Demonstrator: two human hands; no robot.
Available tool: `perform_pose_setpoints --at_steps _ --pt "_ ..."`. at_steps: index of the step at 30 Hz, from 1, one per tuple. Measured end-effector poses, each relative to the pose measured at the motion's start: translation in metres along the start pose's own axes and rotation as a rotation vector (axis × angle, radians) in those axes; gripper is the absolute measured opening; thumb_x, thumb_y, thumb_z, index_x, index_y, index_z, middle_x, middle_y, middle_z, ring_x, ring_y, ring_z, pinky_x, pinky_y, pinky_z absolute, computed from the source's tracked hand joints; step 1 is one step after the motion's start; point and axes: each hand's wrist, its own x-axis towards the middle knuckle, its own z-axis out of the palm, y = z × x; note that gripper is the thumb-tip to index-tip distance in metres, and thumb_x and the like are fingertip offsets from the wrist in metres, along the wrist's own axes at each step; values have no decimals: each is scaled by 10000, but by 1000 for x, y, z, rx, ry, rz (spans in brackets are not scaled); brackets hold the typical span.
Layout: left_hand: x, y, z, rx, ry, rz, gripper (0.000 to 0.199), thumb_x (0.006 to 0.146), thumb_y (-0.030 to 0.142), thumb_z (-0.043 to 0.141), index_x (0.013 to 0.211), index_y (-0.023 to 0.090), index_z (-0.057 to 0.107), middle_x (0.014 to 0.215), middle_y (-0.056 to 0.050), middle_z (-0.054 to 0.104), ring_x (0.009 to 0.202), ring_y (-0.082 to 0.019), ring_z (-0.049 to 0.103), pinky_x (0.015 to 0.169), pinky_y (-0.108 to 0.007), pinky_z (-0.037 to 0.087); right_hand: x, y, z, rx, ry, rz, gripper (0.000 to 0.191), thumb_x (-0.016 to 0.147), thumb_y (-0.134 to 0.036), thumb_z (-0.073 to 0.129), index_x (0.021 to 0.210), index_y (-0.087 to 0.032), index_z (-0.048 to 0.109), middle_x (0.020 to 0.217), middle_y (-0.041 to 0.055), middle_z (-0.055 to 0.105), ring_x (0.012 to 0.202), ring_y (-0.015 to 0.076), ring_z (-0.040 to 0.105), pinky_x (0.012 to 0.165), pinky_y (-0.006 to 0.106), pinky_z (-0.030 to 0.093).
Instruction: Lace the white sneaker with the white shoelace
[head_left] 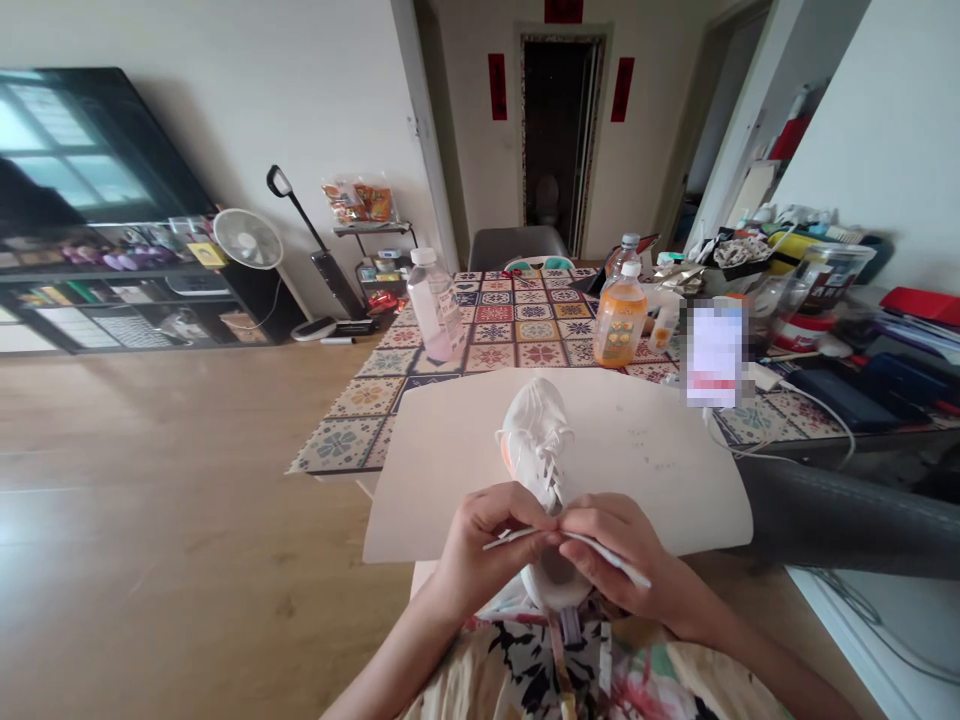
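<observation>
A white lace-up sneaker [534,412] lies lengthwise in front of me, toe pointing away, on a large white sheet. Above its ankle opening my left hand [495,535] and my right hand [619,540] meet, thumbs and fingers pinched together. Between them runs a flat white shoelace [621,566]; one end sticks out past the left fingers and the other hangs below the right hand. Loose loops of lace show on the front of the shoe. The shoe's heel is partly hidden behind my hands.
The white sheet [667,480] overhangs the near edge of the patterned table [360,395]. Beyond it stand a pink-liquid bottle [435,310] and an orange drink bottle [621,320]. A lit phone [715,355] with cables is at right, near a cluttered pile.
</observation>
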Motion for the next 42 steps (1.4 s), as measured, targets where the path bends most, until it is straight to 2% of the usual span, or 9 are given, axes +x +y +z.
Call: perform_pose_setpoints --at_steps 3,7,11,18,24,29,34,39,42 --pt "0 2 1 -13 -56 -8 133 817 255 789 738 160 742 689 -50 726 634 -130 657 595 -194 509 -5 1 -1 79 49 78 192 1041 -238 430 953 -216 599 779 27 641 673 149 590 633 248 467" --pt "-2 4 1 24 -157 43 80 864 152 726 785 166 733 762 -64 754 720 -144 692 689 -222 536 -14 8 14 270 298 298 102 962 -280 625 918 -240 541 705 -30 598 572 119 561 522 208 445" --pt "-1 7 2 94 -188 181 79 872 117 703 844 178 745 727 -64 753 704 -151 672 670 -233 528 -14 12 29 464 411 448 321 888 -275 731 993 -268 428 685 -71 598 505 92 548 455 163 424" --pt "-1 10 -1 280 -152 172 142 908 140 653 951 206 772 851 -93 739 761 -180 682 676 -255 539 -13 6 14 312 317 296 271 969 -181 572 1164 -296 423 802 -26 611 603 112 572 529 197 467" --pt "-7 8 -4 177 -40 -14 94 926 197 644 852 197 702 795 -41 709 761 -168 648 714 -259 503 -7 1 -3 -43 62 -51 157 895 -122 563 1008 -229 581 1004 74 583 890 202 607 796 321 527" --pt "-7 6 -2 -36 37 -146 125 832 261 771 762 172 720 724 -28 729 688 -151 647 674 -239 495 -3 0 1 -108 34 40 83 922 -239 635 1000 -212 643 1073 99 577 982 234 602 859 343 515" --pt "0 1 -3 -324 142 -253 210 778 289 828 690 164 683 755 -39 774 725 -151 691 713 -235 525 -2 5 -4 326 96 241 137 916 -255 637 781 -230 634 1057 48 574 988 203 586 879 330 491" --pt "18 -8 -16 -737 503 -366 312 726 285 859 684 172 571 815 -55 783 846 -184 732 798 -279 576 -1 38 -19 852 347 383 458 797 -471 692 539 -204 425 827 35 552 939 250 592 889 426 506" --pt "27 -15 -27 -796 646 -372 316 756 202 806 652 166 509 593 41 618 632 -96 667 724 -232 587 -5 61 -29 992 350 324 566 782 -538 662 522 -212 278 550 -32 368 605 183 508 815 444 534"
